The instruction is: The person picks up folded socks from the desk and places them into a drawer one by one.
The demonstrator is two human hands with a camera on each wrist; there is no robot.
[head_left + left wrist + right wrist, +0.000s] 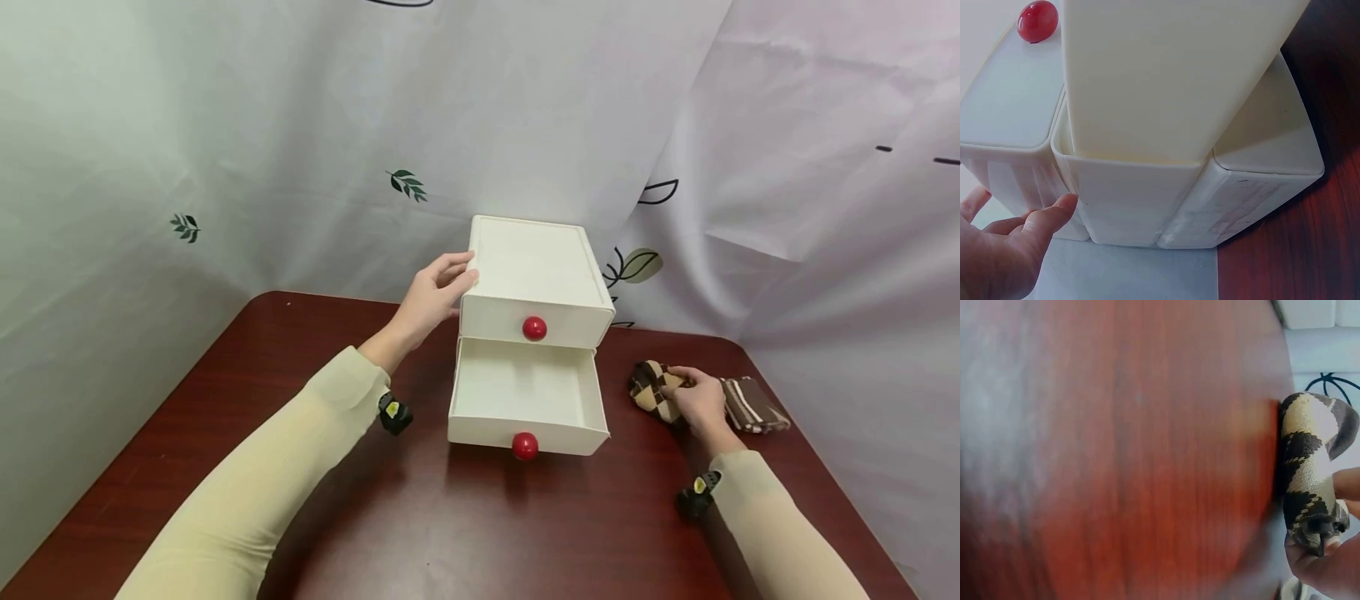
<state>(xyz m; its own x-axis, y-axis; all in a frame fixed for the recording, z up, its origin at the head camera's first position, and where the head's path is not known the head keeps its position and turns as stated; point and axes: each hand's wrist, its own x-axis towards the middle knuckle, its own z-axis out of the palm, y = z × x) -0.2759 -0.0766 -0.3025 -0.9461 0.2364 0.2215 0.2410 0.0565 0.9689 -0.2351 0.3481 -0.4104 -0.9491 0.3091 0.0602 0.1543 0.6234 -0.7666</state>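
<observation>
A white drawer cabinet point(536, 258) with round red knobs stands at the back of the table. Its middle drawer point(525, 432) is pulled out, and its inside shows bare. My left hand point(437, 287) rests against the cabinet's upper left side, thumb at the top edge. In the left wrist view, the thumb and fingers of that hand point(1013, 244) lie along the white side wall. To the right of the cabinet, my right hand point(697, 400) pinches a rolled checkered sock point(651, 392). The right wrist view shows fingers at one end of this sock point(1310, 450).
A folded brown striped sock point(753, 406) lies just right of my right hand, near the table's right edge. The dark red table point(450, 533) extends in front of the cabinet. A pale patterned curtain point(315, 150) hangs behind and on both sides.
</observation>
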